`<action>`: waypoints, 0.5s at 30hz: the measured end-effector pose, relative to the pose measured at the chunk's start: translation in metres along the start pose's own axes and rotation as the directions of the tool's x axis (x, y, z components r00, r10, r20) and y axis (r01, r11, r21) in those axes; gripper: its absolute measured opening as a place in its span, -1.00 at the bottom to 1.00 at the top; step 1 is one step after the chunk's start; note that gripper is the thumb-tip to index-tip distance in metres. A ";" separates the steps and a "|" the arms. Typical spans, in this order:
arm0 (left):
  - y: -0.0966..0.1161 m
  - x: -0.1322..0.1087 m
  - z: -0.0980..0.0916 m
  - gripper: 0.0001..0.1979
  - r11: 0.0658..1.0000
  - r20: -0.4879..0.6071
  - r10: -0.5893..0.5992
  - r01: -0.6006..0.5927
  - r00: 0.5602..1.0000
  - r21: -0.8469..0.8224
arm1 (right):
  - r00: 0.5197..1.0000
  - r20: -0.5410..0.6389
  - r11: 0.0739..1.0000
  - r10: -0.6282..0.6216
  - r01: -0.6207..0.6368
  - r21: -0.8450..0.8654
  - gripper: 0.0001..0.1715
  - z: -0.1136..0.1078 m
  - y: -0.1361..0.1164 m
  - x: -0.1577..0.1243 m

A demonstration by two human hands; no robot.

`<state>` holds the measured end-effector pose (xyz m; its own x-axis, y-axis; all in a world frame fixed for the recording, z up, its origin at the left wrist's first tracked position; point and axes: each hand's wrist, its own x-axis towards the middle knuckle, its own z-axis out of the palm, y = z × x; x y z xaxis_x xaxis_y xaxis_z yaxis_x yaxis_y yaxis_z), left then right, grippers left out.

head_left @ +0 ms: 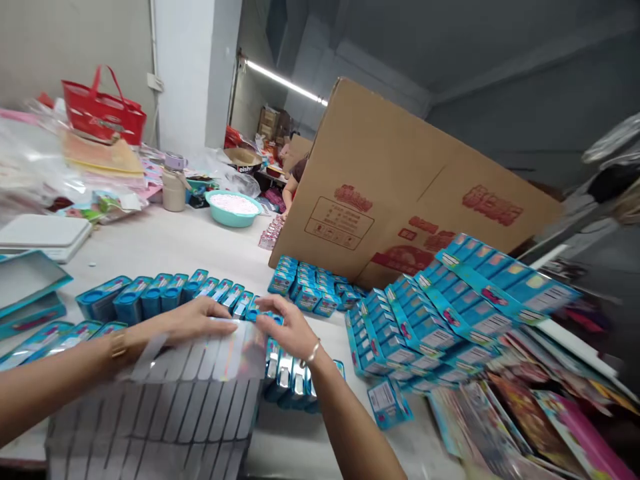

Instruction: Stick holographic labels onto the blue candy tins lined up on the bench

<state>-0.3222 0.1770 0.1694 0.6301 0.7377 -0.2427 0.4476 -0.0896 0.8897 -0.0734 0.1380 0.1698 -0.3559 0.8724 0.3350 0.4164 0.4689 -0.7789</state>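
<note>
A large block of narrow, white-topped packs (185, 413) in close rows fills the near left, blurred by motion. A clear plastic strip lies over its far row. My left hand (203, 321) lies along that row's far edge, fingers stretched to the right. At the far right corner of the block is my right hand (289, 327), its fingers bent and apart, pointing left; whether it touches the packs is hidden by blur. Behind my hands stands a curved row of blue boxes (173, 288). More blue boxes (295, 380) stand beneath and beside my right wrist.
Stacked blue display boxes (440, 307) rise at the right, with a single blue box (389, 403) before them. A big carton (400, 180) leans behind. Printed sheets (520, 407) lie at the lower right. A turquoise basin (233, 208), a bottle (174, 183) and a white scale (45, 233) stand farther back.
</note>
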 end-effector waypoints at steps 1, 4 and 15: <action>0.005 -0.009 0.005 -0.42 1.000 0.004 0.005 -0.005 1.000 -0.009 | 1.000 0.022 1.000 -0.010 0.009 0.023 -0.68 -0.002 -0.014 -0.016; 0.010 -0.031 0.029 -0.48 0.999 0.028 0.046 -0.046 0.999 0.005 | 0.999 -0.012 0.999 0.034 -0.034 -0.001 -0.81 0.007 -0.041 -0.057; 0.012 -0.068 0.094 -0.64 0.974 0.027 0.193 -0.195 0.981 0.117 | 0.983 -0.156 0.990 -0.093 0.075 -0.117 -0.87 0.041 -0.053 -0.121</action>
<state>-0.3001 0.0625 0.1598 0.7216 0.6880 -0.0767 0.3875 -0.3097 0.8683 -0.0863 0.0019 0.1489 -0.2579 0.8357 0.4848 0.4839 0.5460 -0.6839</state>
